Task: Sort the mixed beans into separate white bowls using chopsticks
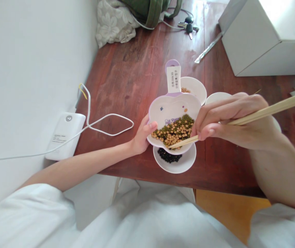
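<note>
My left hand grips the left rim of a white and purple handled bowl, thumb over the edge. Green and tan beans lie mixed in its near half. My right hand is closed around a pair of chopsticks, whose tips reach into the beans at the bowl's near edge. Under that edge, partly covered, a small white dish holds black beans. Behind the bowl stands another white dish with a few tan beans. A third white dish is mostly hidden by my right hand.
On the left, a white power bank with a looping white cable rests against the wall. Keys, a green bag and a floral cloth lie at the back. A large white box occupies the back right of the wooden table.
</note>
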A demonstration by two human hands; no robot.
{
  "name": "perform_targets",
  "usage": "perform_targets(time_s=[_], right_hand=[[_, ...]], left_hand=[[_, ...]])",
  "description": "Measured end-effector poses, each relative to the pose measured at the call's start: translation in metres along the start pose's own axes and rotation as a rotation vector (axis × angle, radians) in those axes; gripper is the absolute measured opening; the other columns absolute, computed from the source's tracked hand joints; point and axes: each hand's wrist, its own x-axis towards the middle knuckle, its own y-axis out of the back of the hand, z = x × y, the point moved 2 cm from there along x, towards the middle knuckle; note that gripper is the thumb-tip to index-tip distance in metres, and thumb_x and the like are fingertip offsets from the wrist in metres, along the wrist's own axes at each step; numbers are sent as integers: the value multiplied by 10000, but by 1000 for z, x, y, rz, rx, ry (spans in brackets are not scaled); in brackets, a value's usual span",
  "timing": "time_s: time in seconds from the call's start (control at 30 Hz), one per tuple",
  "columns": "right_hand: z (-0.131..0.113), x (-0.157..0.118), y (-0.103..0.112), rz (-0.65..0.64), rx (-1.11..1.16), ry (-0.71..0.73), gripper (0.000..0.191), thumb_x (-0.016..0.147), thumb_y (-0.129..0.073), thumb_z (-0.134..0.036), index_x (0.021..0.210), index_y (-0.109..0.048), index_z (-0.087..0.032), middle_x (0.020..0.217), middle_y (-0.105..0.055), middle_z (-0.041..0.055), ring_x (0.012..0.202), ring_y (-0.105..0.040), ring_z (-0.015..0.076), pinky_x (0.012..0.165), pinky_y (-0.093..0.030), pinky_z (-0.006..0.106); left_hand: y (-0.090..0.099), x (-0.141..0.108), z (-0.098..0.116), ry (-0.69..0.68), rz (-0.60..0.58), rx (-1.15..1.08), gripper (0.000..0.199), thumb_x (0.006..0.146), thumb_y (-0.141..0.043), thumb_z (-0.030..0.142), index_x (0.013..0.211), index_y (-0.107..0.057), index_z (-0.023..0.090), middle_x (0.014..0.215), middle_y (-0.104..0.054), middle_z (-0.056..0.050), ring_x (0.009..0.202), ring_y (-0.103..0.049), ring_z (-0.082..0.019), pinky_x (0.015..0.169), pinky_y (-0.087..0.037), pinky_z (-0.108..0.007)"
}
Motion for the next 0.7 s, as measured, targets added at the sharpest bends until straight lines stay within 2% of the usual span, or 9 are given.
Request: perform_targets(time_s=[0.17,0.33,0.43,0.53,0.6,0.7], right_hand=[[-5,-1,3,8,53,29,406,1080,-718,-385,735,-761,-175,735,-792,33,646,-733,119,553,-496,244],[-8,-7,17,48,174,60,377,1057,-743,-428,776,-793,-182,728,-763,28,696,-776,168,594,-594,280],[-1,-8,24,89,195,72,449,1066,-718,-486,751,-800,-176,734,-775,44,673,-776,175,566,-600,284],[12,-10,19,138,250,101,507,1082,-688,-509,720,-799,-172,694,-773,58,625,-770,193,534,-593,307],[22,-14,10,266,290,154,518,1084,-690,-501,705,-805,-167,648,-760,63,557,-736,183,486,-556,301],[36,-28,-8,614,329,253,448,1042,-763,-483,721,-835,-179,589,-739,47,436,-645,147,390,-472,275]], left_hand=[[0,0,0,-11,14,8,627,821,-809,659,1288,-756,244,1198,-842,-107,1440,-670,-458,1173,-566,-577],[-1,0,2,-5,40,17,593,815,-822,639,1253,-760,245,1219,-838,-104,1479,-648,-461,1198,-559,-585],[-3,1,3,-7,24,-3,583,814,-828,640,1220,-766,227,1246,-838,-117,1503,-627,-468,1224,-541,-585],[-5,2,2,-14,-12,-31,543,842,-805,636,1200,-776,229,1271,-837,-115,1519,-618,-462,1244,-530,-584],[-5,2,1,-22,-18,-38,520,856,-792,626,1202,-781,237,1288,-834,-107,1521,-621,-455,1247,-532,-585],[-5,3,0,-25,6,-32,540,846,-790,623,1232,-779,246,1300,-831,-102,1532,-616,-452,1244,-543,-594]])
